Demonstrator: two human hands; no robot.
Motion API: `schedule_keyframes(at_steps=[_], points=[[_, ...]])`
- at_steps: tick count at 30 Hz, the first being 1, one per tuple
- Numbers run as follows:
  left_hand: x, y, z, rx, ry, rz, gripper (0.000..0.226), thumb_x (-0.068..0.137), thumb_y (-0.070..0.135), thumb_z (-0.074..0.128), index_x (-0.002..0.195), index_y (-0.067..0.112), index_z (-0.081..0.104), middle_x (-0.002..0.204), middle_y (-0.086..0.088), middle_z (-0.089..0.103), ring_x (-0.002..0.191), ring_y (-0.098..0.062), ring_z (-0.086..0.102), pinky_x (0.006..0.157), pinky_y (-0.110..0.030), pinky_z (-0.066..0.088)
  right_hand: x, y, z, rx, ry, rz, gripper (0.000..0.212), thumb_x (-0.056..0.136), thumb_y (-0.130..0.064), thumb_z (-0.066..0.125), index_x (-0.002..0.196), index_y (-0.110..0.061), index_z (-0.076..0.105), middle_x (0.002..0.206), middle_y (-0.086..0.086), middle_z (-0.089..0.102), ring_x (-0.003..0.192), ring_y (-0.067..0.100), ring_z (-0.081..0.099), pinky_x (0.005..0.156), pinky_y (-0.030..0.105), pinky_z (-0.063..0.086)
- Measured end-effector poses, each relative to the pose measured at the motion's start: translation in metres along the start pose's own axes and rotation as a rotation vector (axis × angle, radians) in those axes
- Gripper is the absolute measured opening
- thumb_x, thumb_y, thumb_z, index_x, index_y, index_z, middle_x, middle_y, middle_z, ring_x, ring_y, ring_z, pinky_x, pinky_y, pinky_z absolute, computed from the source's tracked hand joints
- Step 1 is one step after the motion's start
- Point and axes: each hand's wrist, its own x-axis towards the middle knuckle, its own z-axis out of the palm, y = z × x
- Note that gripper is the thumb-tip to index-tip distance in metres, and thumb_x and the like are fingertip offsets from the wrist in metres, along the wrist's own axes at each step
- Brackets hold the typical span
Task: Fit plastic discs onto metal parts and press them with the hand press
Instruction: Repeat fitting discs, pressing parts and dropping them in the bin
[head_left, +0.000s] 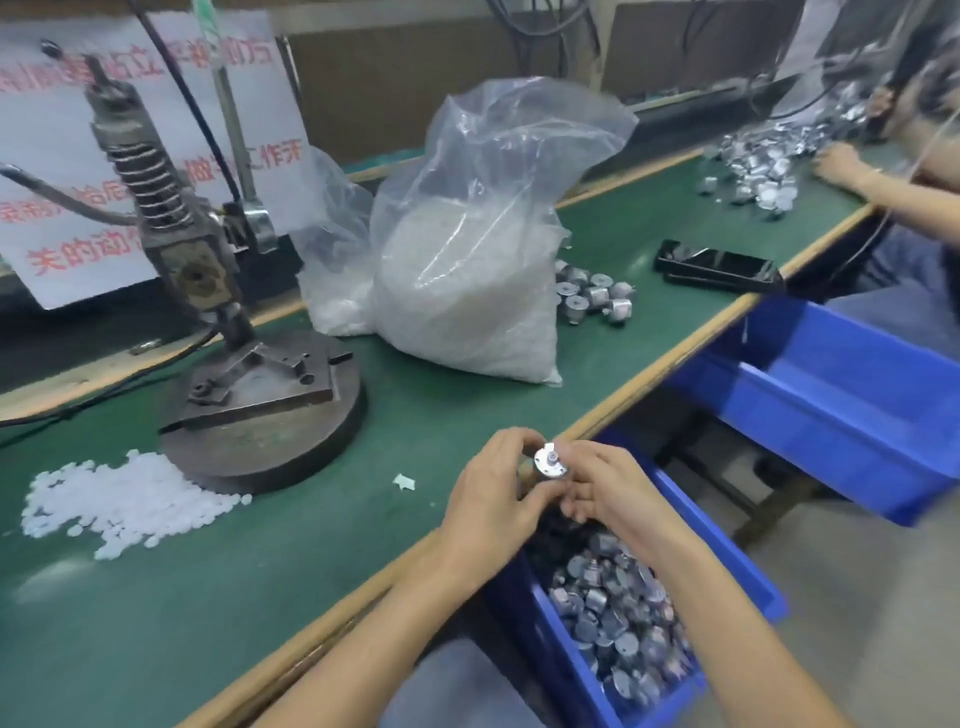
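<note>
Desk (322, 545): long, green mat top, pale wooden strip along its near edge. Behind the back edge: brown panel wall (395, 78), white paper sign (47, 156) with red characters towards the left, dark cables (561, 31) hanging. Floor (857, 597): plain grey, off the near edge.

White sign (41, 140) with red characters, propped at the far left behind the green table (311, 571). Black flat object (719, 266) near the right edge. Beyond it, a blue bin (831, 421) and another person's forearm (898, 195).
</note>
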Motion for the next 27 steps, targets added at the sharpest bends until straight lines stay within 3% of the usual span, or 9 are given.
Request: schedule_keyframes(at_steps=[3,7,13,19,23,27], points=[[-0.011,0.006,0.031,-0.020,-0.115,0.050,0.024,0.084,0.013,0.067,0.106,0.014,0.058,0.085,0.012,0.056,0.068,0.012,0.047,0.067,-0.005,0.033,-0.012,0.041,-0.046,-0.108,0.125,0.089,0.020,0.095,-0.022,0.053,0.082,-0.008,0.061,0.060,0.002,0.061,0.047,0.014,0.050,0.048,0.026,0.031],[-0.032,-0.004,0.048,-0.031,-0.148,-0.056,0.012,0.087,0.014,0.061,0.083,0.021,0.053,0.067,0.011,0.054,0.057,-0.003,0.047,0.058,-0.020,0.035,-0.005,0.126,-0.087,-0.289,0.360,0.291,0.026,0.095,-0.022,0.055,0.073,-0.010,0.050,0.065,0.006,0.053,0.052,0.016,0.051,0.044,0.020,0.032],[-0.047,-0.015,0.053,0.006,-0.158,-0.132,0.019,0.086,0.020,0.063,0.074,0.025,0.049,0.055,0.008,0.051,0.053,-0.008,0.045,0.054,-0.022,0.037,0.002,0.232,-0.079,-0.491,0.256,0.533,0.035,0.093,-0.025,0.057,0.062,-0.016,0.044,0.056,0.002,0.049,0.050,0.015,0.045,0.054,0.027,0.036],[-0.053,-0.021,0.052,0.030,-0.208,-0.159,0.022,0.087,0.024,0.063,0.071,0.027,0.047,0.055,0.004,0.051,0.054,-0.007,0.045,0.054,-0.022,0.038,0.008,0.244,-0.065,-0.507,0.335,0.542,0.042,0.091,-0.032,0.060,0.057,-0.017,0.041,0.056,0.007,0.055,0.056,0.022,0.054,0.062,0.031,0.043],[-0.053,-0.021,0.049,0.047,-0.217,-0.169,0.024,0.087,0.025,0.063,0.070,0.028,0.046,0.054,0.005,0.051,0.053,-0.007,0.045,0.053,-0.020,0.036,0.006,0.237,-0.068,-0.530,0.405,0.434,0.036,0.092,-0.025,0.054,0.059,-0.013,0.047,0.057,0.009,0.057,0.059,0.027,0.061,0.066,0.035,0.050],[-0.053,-0.019,0.042,0.034,-0.214,-0.160,0.022,0.088,0.025,0.062,0.071,0.027,0.047,0.053,0.006,0.049,0.052,-0.007,0.042,0.052,-0.020,0.036,0.007,0.211,-0.067,-0.617,0.478,0.275,0.036,0.092,-0.019,0.051,0.058,-0.013,0.039,0.053,0.001,0.044,0.053,0.019,0.043,0.057,0.032,0.039]])
